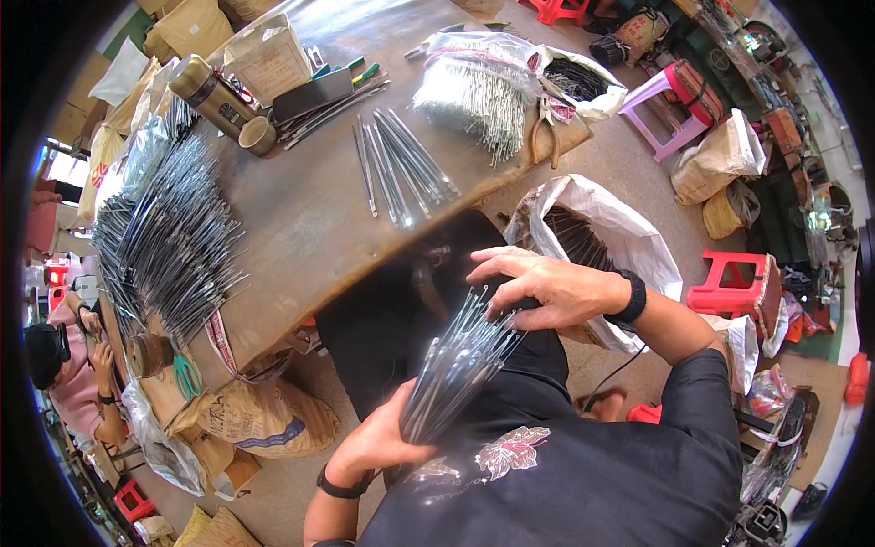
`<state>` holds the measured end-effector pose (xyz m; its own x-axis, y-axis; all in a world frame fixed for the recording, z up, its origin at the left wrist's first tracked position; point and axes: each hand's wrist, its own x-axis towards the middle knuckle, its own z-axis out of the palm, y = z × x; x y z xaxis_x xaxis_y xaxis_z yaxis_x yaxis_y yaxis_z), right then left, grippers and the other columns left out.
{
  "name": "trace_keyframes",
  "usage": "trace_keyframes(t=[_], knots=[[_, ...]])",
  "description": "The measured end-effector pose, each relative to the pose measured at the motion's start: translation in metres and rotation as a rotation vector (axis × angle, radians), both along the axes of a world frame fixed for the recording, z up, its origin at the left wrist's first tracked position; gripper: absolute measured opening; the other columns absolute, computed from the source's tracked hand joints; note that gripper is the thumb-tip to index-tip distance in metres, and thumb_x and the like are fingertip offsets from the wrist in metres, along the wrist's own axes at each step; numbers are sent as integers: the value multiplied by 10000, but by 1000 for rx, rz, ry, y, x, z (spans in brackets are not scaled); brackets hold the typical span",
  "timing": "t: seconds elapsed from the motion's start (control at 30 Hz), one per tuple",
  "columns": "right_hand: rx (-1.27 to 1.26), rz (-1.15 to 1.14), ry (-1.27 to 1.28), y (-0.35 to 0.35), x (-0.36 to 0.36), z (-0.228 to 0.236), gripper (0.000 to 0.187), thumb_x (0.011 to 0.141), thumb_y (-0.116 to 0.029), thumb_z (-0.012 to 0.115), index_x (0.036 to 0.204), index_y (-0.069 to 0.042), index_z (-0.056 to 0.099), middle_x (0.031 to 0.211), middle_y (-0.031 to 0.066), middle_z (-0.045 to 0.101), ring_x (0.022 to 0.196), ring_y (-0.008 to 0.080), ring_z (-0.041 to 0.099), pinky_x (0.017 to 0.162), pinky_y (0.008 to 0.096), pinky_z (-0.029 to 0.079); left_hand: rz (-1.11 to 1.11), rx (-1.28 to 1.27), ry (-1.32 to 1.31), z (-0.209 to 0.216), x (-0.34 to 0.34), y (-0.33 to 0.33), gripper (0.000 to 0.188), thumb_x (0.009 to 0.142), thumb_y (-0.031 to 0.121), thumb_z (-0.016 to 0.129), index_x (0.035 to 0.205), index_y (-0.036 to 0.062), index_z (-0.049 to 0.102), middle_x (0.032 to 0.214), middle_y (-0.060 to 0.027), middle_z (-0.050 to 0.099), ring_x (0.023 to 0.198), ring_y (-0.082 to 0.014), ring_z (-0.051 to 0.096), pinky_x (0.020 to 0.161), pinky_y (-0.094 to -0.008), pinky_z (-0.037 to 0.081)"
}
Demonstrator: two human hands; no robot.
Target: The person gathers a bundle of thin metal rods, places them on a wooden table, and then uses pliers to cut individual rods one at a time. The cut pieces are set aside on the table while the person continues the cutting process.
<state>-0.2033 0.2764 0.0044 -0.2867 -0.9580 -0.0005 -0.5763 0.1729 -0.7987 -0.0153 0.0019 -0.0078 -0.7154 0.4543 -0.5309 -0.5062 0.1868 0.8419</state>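
My left hand point(381, 436) is wrapped round the lower part of a thick bundle of thin metal rods point(460, 365), held in front of my black shirt. The rods fan out at their upper ends, where small loops or bent tips show. Over those ends hovers my right hand point(556, 287), its fingers apart and its fingertips close to the tips; whether they touch is hard to tell. A small group of similar rods point(406, 169) lies spread on the table point(301, 237) beyond my hands.
Large rod heaps point(173, 237) cover the table's left side, near a thermos point(208, 91) and paper cup point(257, 136). Pliers point(545, 132) lie by a plastic-wrapped rod pile point(478, 96). An open white sack point(638, 246) stands at right; a co-worker point(77, 365) sits far left.
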Motion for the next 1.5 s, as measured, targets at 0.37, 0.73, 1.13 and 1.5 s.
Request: trace_keyframes(t=[0.37, 0.73, 1.13, 1.5], knots=[[-259, 18, 181, -11, 0, -18, 160, 696, -117, 726, 838, -77, 663, 1211, 124, 544, 1300, 368, 371, 1068, 520, 298, -9, 135, 6, -19, 3, -9, 895, 602, 122, 818, 1362, -25, 368, 1226, -102, 528, 1128, -157, 473, 1001, -310, 376], [-146, -92, 85, -7, -13, -11, 172, 771, -168, 740, 875, -61, 654, 1271, 134, 512, 1313, 342, 361, 1071, 471, 298, 2, 191, -52, -26, 5, -12, 936, 597, 102, 811, 1399, -20, 344, 1276, -91, 504, 1157, -158, 452, 1008, -304, 367], [-17, -375, -164, 20, 16, -6, 222, 741, -253, 790, 886, -90, 745, 1359, 177, 500, 1373, 391, 292, 1107, 509, 228, 179, 300, -198, -24, 8, -9, 831, 562, 123, 848, 1293, -24, 481, 1192, -37, 564, 1081, -134, 489, 979, -265, 371], [-82, -454, -311, -6, 29, -27, 173, 816, -190, 727, 846, -23, 692, 1308, 169, 532, 1357, 331, 334, 1095, 454, 259, 204, 281, -190, -18, 9, -8, 778, 557, 115, 834, 1254, -21, 516, 1132, -29, 581, 1028, -129, 504, 945, -261, 391]])
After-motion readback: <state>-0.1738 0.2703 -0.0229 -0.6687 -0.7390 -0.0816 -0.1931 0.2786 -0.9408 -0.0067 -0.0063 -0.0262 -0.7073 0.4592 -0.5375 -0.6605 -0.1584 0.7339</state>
